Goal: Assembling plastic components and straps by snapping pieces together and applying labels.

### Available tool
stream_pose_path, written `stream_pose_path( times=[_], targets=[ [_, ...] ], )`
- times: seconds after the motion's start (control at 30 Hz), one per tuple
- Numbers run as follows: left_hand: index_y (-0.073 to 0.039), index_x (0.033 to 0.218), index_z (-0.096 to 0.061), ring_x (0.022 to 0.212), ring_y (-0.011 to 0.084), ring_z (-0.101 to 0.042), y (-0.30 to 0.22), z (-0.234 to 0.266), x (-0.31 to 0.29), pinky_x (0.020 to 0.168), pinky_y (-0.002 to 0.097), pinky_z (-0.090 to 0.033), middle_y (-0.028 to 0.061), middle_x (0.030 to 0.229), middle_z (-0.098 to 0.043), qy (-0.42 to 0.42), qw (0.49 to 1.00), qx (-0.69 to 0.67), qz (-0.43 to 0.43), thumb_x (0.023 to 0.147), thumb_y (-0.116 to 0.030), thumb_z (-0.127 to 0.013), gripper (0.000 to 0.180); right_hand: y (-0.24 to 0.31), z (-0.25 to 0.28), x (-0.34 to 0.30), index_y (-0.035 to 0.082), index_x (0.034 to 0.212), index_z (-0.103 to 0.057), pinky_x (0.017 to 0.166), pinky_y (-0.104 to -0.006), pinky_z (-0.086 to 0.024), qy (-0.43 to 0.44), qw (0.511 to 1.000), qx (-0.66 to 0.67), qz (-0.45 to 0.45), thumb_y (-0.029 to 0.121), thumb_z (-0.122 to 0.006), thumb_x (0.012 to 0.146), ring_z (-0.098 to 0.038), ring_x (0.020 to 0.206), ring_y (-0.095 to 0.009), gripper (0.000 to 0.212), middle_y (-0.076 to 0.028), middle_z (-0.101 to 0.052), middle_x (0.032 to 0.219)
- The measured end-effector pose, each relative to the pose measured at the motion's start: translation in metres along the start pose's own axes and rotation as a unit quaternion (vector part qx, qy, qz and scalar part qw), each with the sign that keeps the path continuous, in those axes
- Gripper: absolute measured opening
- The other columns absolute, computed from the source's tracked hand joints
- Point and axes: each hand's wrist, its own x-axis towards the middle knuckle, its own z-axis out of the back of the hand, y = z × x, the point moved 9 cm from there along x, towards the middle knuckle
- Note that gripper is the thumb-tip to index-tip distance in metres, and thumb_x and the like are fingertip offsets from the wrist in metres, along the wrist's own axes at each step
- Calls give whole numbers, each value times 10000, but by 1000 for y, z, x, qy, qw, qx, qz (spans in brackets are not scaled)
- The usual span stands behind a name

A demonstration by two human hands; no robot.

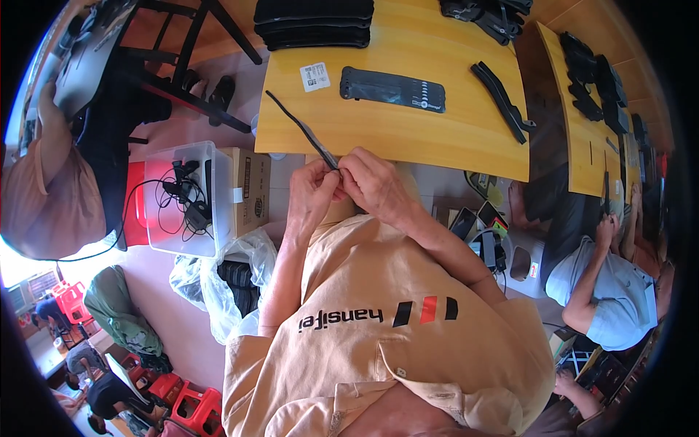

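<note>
Both hands meet at the near edge of the yellow table (pixel 437 149), fingers closed on the near end of a thin black strap-like piece (pixel 298 125). It is seen almost edge-on and slants up and left over the tabletop. My left hand (pixel 312 191) pinches it from the left; my right hand (pixel 375 186) presses against the same end, fingertips touching the left ones. Exactly what the fingertips do there is hidden. Beyond lies a flat black panel (pixel 389 86) with a row of pale marks, beside a small white label sheet (pixel 315 76).
A stack of black folded pieces (pixel 313 25) stands at the table's far left. Black strips (pixel 501 102) lie at right. Below left are a clear bin (pixel 164 226) with black cables, a cardboard box (pixel 250 189) and a plastic bag (pixel 207 291). A co-worker (pixel 604 291) sits at right.
</note>
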Motion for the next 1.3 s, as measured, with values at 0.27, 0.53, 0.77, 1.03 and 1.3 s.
stream_pose_path(
  times=[0.27, 0.53, 0.77, 1.03, 1.3],
  targets=[
    [63, 751, -584, 515, 117, -545, 2, 3, 2, 472, 252, -442, 83, 588, -568, -52, 998, 46, 8, 765, -77, -469, 182, 10, -9, -2, 22, 762, -473, 563, -327, -473, 23, 994, -90, 52, 48, -621, 669, -525, 693, -247, 177, -104, -443, 737],
    [32, 723, -558, 550, 270, -531, -10, 12, -1, 559, 357, -408, 171, 576, -523, -93, 969, 226, -23, 746, -165, -498, 207, 8, -19, -1, 7, 827, -508, 603, -337, -464, 71, 990, -110, 60, -6, -637, 654, -524, 721, -263, 217, -114, -458, 760],
    [40, 736, -579, 529, 180, -568, -3, 20, -6, 520, 306, -438, 128, 596, -574, -96, 985, 142, -8, 776, -131, -495, 195, 8, -18, 6, 10, 840, -506, 603, -346, -471, 43, 998, -35, 43, -23, -631, 669, -538, 718, -283, 214, -121, -472, 774],
    [51, 762, -582, 533, 149, -563, 6, 14, -6, 507, 286, -458, 104, 598, -576, -35, 998, 40, 22, 784, -104, -471, 192, 2, -21, 4, 16, 833, -500, 553, -369, -447, 39, 999, 33, 13, -30, -609, 701, -526, 652, -303, 178, -119, -469, 749],
    [21, 703, -531, 650, 409, -549, -13, 16, -9, 589, 452, -414, 234, 667, -559, -89, 946, 309, -30, 772, -170, -459, 215, 7, -30, -1, 6, 822, -496, 580, -359, -449, 63, 996, -24, 59, -25, -632, 652, -509, 690, -282, 220, -119, -449, 750]
  ],
)
